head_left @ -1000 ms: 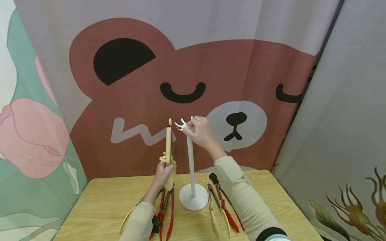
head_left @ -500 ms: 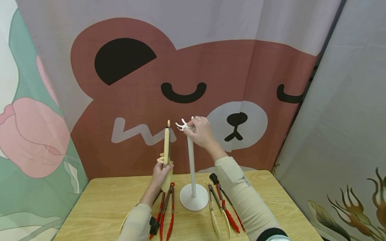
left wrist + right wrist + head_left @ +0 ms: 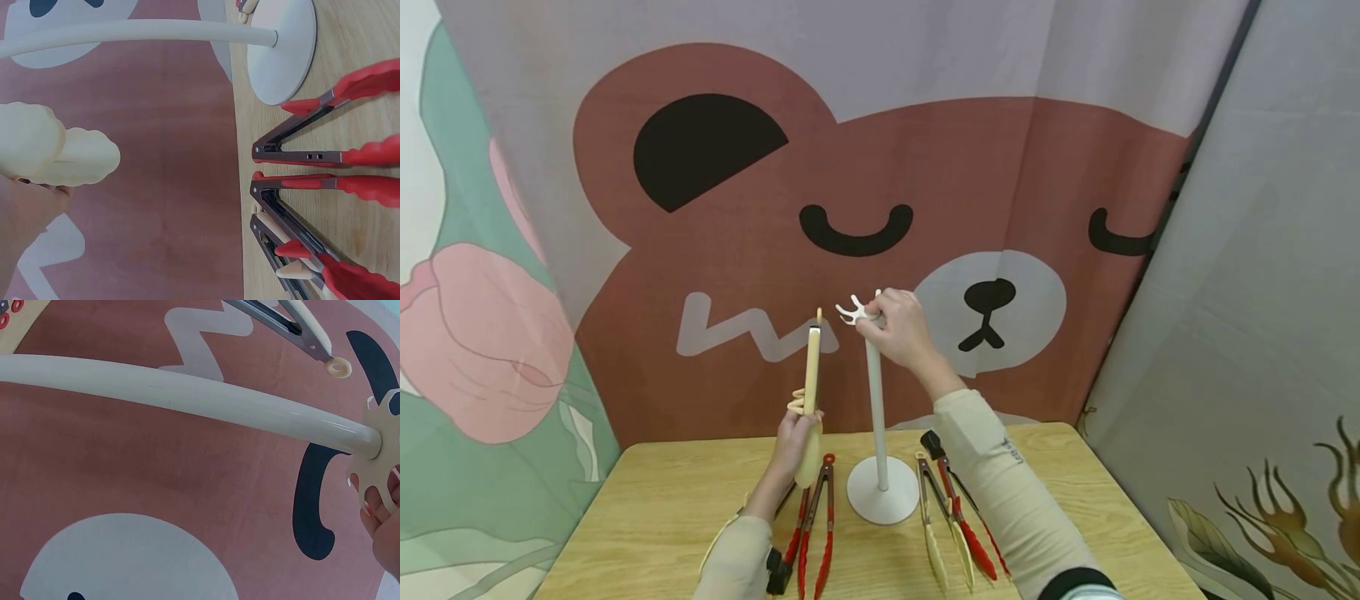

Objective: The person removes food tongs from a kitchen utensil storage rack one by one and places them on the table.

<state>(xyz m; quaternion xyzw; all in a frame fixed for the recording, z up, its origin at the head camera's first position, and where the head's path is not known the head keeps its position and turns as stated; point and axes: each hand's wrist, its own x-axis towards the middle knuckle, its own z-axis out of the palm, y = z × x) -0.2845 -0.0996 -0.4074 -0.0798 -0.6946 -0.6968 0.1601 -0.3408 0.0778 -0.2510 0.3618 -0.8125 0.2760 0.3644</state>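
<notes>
My left hand (image 3: 792, 442) grips a pair of cream-tipped kitchen tongs (image 3: 812, 375), held upright left of a white stand (image 3: 876, 408). The hanging ring points up; in the left wrist view the scalloped cream heads (image 3: 87, 156) lie close together, pointing down. My right hand (image 3: 898, 329) pinches the hooked crown (image 3: 853, 312) on top of the pole. Several prongs fan out from that crown to the left, just right of the tongs' ring end. In the right wrist view the tongs' handle (image 3: 309, 331) is apart from the pole.
Red-tipped tongs (image 3: 825, 517) lie on the wooden table (image 3: 655, 517) left of the stand's round base (image 3: 880, 504), with more tongs partly under my left forearm. Right of the base lie cream-tipped tongs (image 3: 931, 542) and red-tipped tongs (image 3: 973, 542). A bear-print curtain (image 3: 737, 250) hangs behind.
My left hand has shifted slightly left and down with the tongs, widening the gap to the crown. My right hand has stayed in place on the crown.
</notes>
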